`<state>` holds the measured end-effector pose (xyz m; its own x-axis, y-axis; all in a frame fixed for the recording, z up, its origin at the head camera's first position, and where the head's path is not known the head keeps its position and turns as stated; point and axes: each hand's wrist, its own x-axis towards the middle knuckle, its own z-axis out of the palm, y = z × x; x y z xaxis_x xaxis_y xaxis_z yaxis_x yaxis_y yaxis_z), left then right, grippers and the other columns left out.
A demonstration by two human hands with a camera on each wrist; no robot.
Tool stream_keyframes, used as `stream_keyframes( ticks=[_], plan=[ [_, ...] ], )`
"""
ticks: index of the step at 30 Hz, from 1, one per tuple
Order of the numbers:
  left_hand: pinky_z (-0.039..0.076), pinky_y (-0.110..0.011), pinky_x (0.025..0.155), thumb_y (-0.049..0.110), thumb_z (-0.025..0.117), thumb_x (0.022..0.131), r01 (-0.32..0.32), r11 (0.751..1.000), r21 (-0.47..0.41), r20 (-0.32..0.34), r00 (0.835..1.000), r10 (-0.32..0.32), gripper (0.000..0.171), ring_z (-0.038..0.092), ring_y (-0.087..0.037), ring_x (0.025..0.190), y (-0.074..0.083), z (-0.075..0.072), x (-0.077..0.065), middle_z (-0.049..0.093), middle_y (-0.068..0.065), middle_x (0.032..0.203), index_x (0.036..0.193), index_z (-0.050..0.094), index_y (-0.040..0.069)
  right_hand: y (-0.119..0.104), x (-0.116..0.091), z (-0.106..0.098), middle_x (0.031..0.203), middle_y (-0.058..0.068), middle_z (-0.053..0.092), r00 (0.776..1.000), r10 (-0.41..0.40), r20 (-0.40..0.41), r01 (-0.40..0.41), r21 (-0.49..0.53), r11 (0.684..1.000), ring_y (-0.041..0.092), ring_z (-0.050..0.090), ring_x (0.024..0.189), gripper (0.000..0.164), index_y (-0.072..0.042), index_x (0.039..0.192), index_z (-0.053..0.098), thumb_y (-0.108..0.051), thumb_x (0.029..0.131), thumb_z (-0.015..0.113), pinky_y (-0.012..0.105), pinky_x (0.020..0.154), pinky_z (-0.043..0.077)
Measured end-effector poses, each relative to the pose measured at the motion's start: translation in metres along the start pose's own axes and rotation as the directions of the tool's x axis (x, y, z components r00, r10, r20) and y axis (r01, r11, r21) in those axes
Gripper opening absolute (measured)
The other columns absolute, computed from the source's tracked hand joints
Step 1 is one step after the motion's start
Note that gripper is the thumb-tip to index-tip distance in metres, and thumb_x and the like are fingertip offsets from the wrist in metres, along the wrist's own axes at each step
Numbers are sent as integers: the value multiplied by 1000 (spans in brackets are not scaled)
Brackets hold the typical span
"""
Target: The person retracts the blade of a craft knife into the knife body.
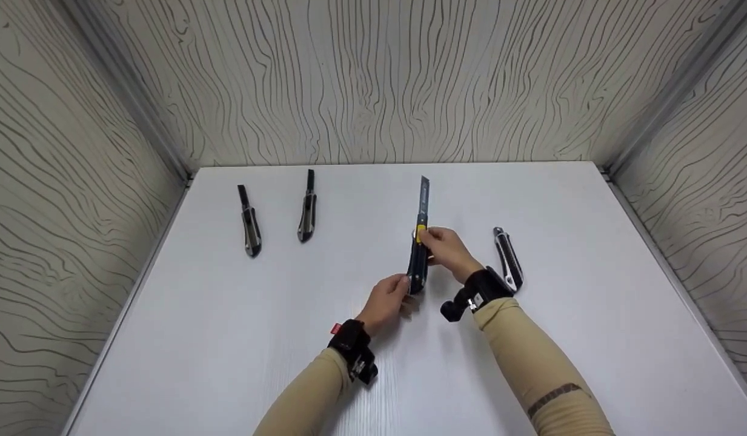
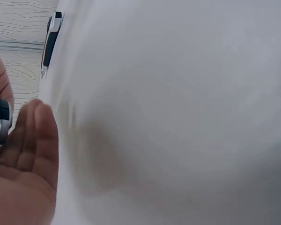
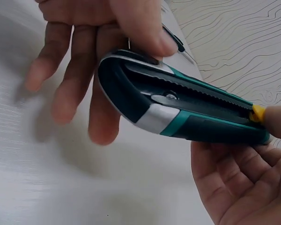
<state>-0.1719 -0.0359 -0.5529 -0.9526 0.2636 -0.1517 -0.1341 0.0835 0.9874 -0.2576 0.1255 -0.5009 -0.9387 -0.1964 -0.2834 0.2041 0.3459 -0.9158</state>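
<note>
Above the middle of the table a dark green and black utility knife points away from me, its long blade out. My right hand grips the handle's upper part, with the thumb on the yellow slider and the fingers underneath. At the butt end my left hand pinches the handle between thumb and forefinger; its other fingers hang loosely extended. In the left wrist view only the knife's butt end shows, beside that palm.
Two utility knives with blades out, one at far left and one left of centre, lie on the white table. Beyond my right wrist lies another knife, no long blade showing. Wood-patterned panels surround the table's back and sides.
</note>
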Motion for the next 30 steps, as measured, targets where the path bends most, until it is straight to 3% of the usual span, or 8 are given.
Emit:
stream_keyframes(
  ticks=[3, 11, 19, 24, 30],
  plan=[
    [56, -34, 63, 21, 40, 106, -3, 999, -53, 45, 999, 5, 33, 62, -22, 74, -1, 3, 2, 68, -25, 99, 111, 60, -4, 1, 0, 1, 98, 4, 62, 1000, -14, 6, 14, 24, 1000, 14, 62, 86, 41, 0, 123, 59, -34, 103, 45, 28, 75, 57],
    [58, -39, 71, 18, 41, 105, -25, 999, -40, 56, 998, 27, 29, 65, -27, 83, -3, 8, 4, 67, -25, 103, 115, 59, -2, 2, -2, 3, 115, 16, 70, 999, 11, 36, -16, 145, 989, 17, 69, 95, 52, 1, 126, 54, -44, 102, 44, 31, 84, 56],
    [58, -37, 70, 17, 42, 105, -22, 998, -52, 63, 998, 25, 28, 61, -20, 77, -3, 12, 4, 66, -21, 96, 111, 59, -4, 5, 0, 7, 109, 11, 72, 998, 50, -26, -45, 174, 984, 16, 70, 92, 56, -3, 124, 59, -51, 99, 45, 28, 80, 56],
    [55, -33, 65, 16, 43, 104, -34, 998, -58, 70, 997, 38, 27, 58, -17, 72, -3, 14, 4, 65, -16, 89, 109, 58, -6, 4, -1, 11, 105, 9, 73, 995, 92, -40, -78, 260, 962, 14, 70, 88, 54, -2, 122, 59, -50, 99, 48, 27, 80, 57],
    [56, -35, 66, 15, 43, 104, -40, 999, -28, 68, 997, 42, 27, 58, -17, 72, -3, 15, 3, 67, -21, 91, 107, 59, -6, 3, -1, 14, 97, 7, 72, 992, 114, -58, -93, 292, 952, 14, 71, 84, 52, -1, 118, 59, -48, 99, 49, 28, 78, 59]
  ],
)
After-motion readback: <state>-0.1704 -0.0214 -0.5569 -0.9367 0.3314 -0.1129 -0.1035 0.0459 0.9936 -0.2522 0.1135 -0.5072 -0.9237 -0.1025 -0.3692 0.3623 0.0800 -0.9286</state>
